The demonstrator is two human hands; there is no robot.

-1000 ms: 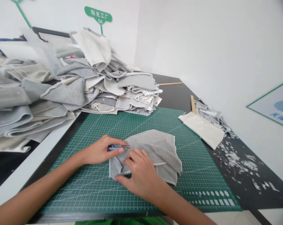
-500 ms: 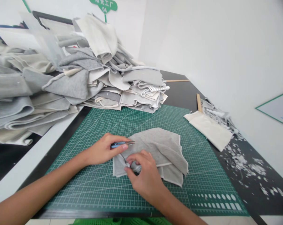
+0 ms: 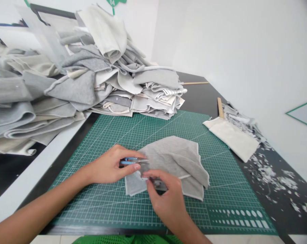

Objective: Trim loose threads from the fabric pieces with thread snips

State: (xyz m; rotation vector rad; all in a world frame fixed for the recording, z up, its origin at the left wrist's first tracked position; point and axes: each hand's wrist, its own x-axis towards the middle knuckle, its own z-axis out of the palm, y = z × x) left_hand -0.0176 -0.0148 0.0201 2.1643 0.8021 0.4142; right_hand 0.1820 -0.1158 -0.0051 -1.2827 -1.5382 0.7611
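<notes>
A folded grey fabric piece [image 3: 176, 159] lies on the green cutting mat [image 3: 153, 135]. My left hand [image 3: 110, 166] is closed on small blue-handled snips [image 3: 133, 161], their tips pointing right onto the fabric's left edge. My right hand [image 3: 166, 196] pinches a bunched bit of the grey fabric near its front left corner, just below the snips' tips. Both forearms reach in from the bottom of the view.
A big heap of grey and cream fabric pieces [image 3: 87, 78] fills the back left, partly over the mat. A cream fabric piece [image 3: 232, 135] lies at the mat's right edge. Fabric scraps [image 3: 267, 169] litter the black table on the right, by two wooden sticks [image 3: 220, 107].
My right hand went from lying flat on the fabric to pinching up a bunch of it and shifting slightly right. The left hand keeps the snips in the same place.
</notes>
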